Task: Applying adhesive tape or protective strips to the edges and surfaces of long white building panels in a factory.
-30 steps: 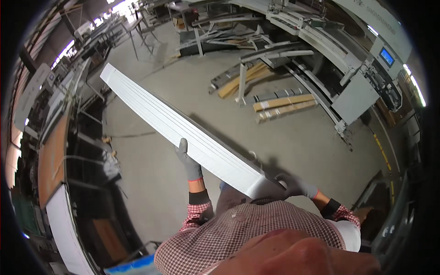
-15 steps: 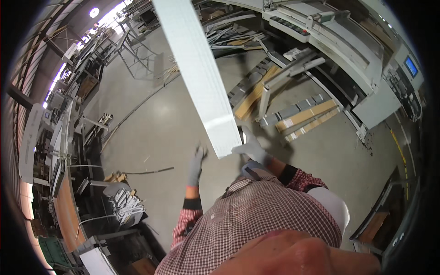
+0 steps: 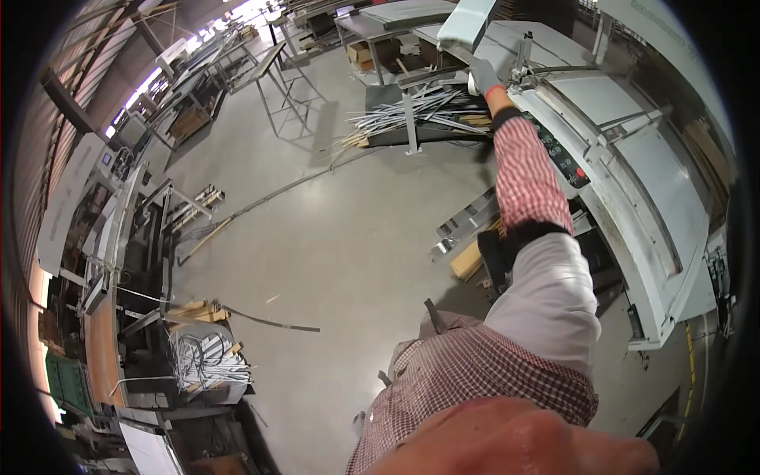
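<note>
My right arm reaches out to the far right, and my right hand (image 3: pixel 486 77), in a grey glove, is closed at the near end of a long white board (image 3: pixel 467 24). The fingers are partly hidden, and the board's far part runs out of the picture at the top. Beneath the board lies the pale table top (image 3: pixel 546 43) of a large machine. My left hand cannot be made out.
The white machine (image 3: pixel 633 186) with a dark button panel (image 3: pixel 560 150) stands along my right. Thin offcut strips (image 3: pixel 427 111) are heaped ahead. Wooden boards (image 3: pixel 469 260) lie low beside the machine. A strip (image 3: pixel 273 321) lies on the floor to the left, near a bundle of white strips (image 3: pixel 210 360).
My right hand has moved far forward and right with the white board, from in front of my body to the machine's table. My left hand has dropped from sight.
</note>
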`<state>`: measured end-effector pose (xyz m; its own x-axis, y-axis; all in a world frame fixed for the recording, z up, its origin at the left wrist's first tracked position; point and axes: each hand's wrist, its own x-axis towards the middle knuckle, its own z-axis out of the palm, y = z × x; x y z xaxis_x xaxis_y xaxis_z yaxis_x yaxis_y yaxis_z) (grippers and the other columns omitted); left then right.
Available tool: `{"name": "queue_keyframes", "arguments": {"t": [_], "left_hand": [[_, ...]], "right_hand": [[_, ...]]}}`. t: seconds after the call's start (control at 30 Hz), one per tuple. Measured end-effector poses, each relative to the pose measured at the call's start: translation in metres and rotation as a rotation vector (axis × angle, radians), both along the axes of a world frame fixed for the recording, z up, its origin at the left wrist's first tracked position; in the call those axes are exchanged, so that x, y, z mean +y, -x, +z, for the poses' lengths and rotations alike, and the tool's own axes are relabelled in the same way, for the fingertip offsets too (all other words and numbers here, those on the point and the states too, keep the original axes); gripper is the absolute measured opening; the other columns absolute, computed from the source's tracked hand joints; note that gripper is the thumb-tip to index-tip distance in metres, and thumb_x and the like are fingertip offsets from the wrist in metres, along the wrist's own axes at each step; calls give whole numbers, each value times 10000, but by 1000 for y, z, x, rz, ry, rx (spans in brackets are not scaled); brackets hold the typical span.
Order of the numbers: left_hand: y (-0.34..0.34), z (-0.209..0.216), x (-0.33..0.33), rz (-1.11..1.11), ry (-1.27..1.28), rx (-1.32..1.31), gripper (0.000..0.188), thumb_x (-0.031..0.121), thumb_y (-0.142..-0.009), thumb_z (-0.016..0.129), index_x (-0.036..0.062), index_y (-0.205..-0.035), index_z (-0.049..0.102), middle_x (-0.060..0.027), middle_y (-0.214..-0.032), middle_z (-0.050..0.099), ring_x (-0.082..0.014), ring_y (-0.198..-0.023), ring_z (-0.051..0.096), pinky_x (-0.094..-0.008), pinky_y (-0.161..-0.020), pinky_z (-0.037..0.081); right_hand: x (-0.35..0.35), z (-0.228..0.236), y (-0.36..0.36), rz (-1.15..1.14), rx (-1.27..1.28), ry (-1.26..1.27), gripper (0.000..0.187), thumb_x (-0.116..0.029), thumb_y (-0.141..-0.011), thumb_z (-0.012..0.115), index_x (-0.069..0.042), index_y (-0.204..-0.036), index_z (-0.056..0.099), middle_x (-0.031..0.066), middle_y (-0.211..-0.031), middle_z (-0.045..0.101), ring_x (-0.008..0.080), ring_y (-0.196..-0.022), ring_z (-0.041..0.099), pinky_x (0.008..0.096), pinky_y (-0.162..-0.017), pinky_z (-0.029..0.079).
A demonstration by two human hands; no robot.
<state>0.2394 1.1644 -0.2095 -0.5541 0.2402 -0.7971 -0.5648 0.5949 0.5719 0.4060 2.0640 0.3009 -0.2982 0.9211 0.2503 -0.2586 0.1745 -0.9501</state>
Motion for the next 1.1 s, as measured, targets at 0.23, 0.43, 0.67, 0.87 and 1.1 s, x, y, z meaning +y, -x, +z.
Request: {"name": "queue_keyframes", "arguments": {"t": [0.23,0.43,0.67,0.87,1.1], "left_hand": [[-34,83,-54,344,-39,178,474,293,-887,597,-30,-1220,502,-71,-801,599,-133,-703,526,-300,-618,461],[-263,85,-106,740,-51,206,485,289,-887,596,-32,-1236,493,-77,-815,604,-133,-714,529,-302,-624,464],[-646,16,-53,1271,-29,149,514,282,-888,593,-39,-1269,469,-83,-833,609,-131,-730,532,-300,-636,468],[-650,137,-107,1660,145,620,569,265,-891,560,-71,-1324,407,-73,-902,590,-107,-707,505,-252,-624,439],[-545,241,-321,1267,943,921,493,226,-876,564,-4,-1303,472,-252,-1150,584,-340,-990,600,-426,-969,411]], "right_hand": [[-142,-199,105,775,-531,-687,173,-223,-822,609,-53,-833,578,25,-676,545,123,-595,471,313,-547,435],[-479,-278,16,1666,-942,-903,275,-270,-805,568,-45,-964,582,142,-793,624,257,-681,564,406,-612,454],[-682,-349,-98,2066,-778,-1242,515,-265,-794,578,-40,-1256,540,200,-1268,541,356,-1164,508,385,-992,405],[-822,-373,-93,2164,-769,-1143,303,-257,-809,581,-33,-1013,575,166,-862,651,263,-681,637,371,-615,511],[-1125,-357,-54,2104,-857,-323,314,-344,-802,675,-54,-772,558,46,-633,569,103,-532,530,278,-484,441]]}}
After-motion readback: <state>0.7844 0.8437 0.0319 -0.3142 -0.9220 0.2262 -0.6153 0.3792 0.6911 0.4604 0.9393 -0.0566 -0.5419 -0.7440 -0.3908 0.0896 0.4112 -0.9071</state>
